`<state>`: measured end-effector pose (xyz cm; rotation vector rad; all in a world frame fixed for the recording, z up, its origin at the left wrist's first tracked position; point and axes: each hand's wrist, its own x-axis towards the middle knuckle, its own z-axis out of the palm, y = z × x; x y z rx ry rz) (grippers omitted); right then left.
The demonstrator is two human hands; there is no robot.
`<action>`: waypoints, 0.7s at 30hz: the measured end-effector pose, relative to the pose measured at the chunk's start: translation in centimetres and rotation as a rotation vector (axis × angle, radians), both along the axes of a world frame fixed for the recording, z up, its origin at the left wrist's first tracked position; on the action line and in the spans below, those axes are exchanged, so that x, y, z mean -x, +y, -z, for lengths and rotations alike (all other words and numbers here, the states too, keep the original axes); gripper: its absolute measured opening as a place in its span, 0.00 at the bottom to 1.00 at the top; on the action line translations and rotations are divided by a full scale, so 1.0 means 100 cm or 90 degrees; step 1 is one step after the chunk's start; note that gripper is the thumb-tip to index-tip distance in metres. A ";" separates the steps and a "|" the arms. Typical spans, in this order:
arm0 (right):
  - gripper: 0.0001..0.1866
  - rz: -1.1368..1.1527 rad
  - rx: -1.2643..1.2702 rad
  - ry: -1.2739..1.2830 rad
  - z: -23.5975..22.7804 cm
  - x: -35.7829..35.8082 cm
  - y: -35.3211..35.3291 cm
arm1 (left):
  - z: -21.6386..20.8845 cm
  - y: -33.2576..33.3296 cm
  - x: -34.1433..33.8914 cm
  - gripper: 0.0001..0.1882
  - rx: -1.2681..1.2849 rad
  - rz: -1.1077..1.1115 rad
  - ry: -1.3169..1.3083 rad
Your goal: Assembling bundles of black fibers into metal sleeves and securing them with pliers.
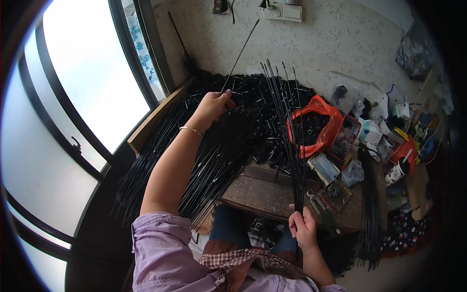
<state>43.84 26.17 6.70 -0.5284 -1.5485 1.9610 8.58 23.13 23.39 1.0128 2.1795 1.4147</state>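
Observation:
My left hand (pixel 212 106) is raised over a big heap of thin black rods (pixel 204 160) and pinches a single black rod (pixel 242 51) that points up toward the wall. My right hand (pixel 302 226) sits low near my lap and grips the lower end of a bunch of black rods (pixel 284 112). That bunch fans upward over the pile. A thin bracelet circles my left wrist. The pink sleeve covers my left upper arm.
Small black tube pieces (pixel 253 97) lie heaped behind the rods. An orange bag (pixel 323 109) holds more black parts. A worn wooden block (pixel 267 192) with pliers (pixel 315 202) sits before me. Clutter of bags, cups and boxes (pixel 394 141) fills the right. A large window (pixel 87 73) is at left.

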 end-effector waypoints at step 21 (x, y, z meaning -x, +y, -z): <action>0.12 -0.156 0.017 0.023 0.006 0.008 0.002 | 0.081 0.018 -0.166 0.23 -0.396 0.364 -0.704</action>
